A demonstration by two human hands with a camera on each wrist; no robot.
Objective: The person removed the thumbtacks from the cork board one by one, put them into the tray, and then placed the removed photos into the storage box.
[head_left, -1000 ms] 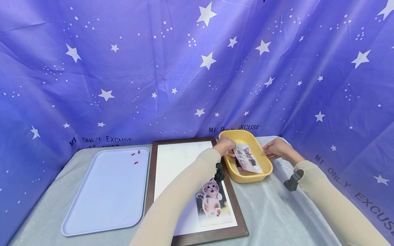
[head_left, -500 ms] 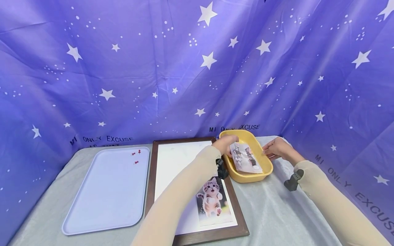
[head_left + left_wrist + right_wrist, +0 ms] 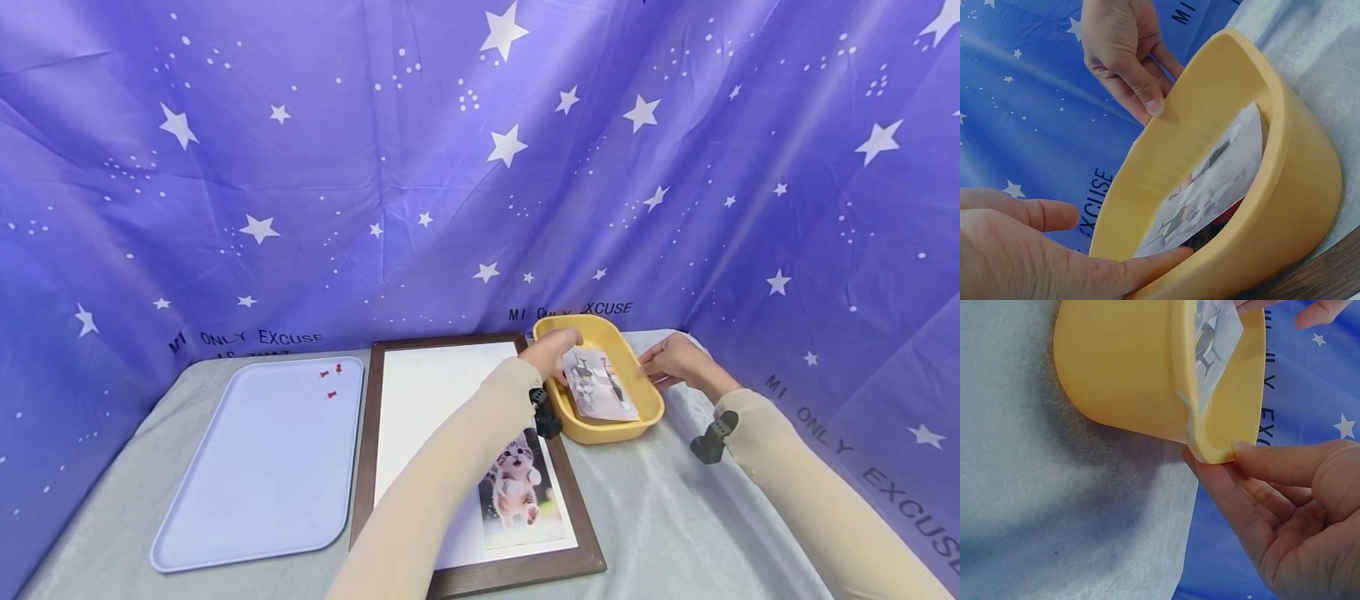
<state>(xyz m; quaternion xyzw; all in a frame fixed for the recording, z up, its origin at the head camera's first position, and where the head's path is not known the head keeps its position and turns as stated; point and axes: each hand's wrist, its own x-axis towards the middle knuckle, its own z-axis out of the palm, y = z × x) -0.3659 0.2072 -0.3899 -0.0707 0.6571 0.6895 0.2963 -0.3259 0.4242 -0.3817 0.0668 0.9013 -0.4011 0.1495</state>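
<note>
My right hand pinches the right rim of a yellow plastic basin, thumb inside and fingers outside, as the right wrist view shows. My left hand reaches over the opposite rim. In the left wrist view its thumb stands up and away, while a straight finger lies along the near edge of a printed photo. That photo rests slanted inside the basin, on top of another dark and red picture that shows only at its edge.
Left of the basin lies a brown-framed white board with a kitten photo at its lower right. A pale blue tray farther left carries several red push pins. A starry purple curtain backs the grey-covered table.
My left hand has let go of the photo's raised edge, and its thumb has lifted away. The photo has settled flatter in the basin, covering the kitten picture there. My right hand has stayed put.
</note>
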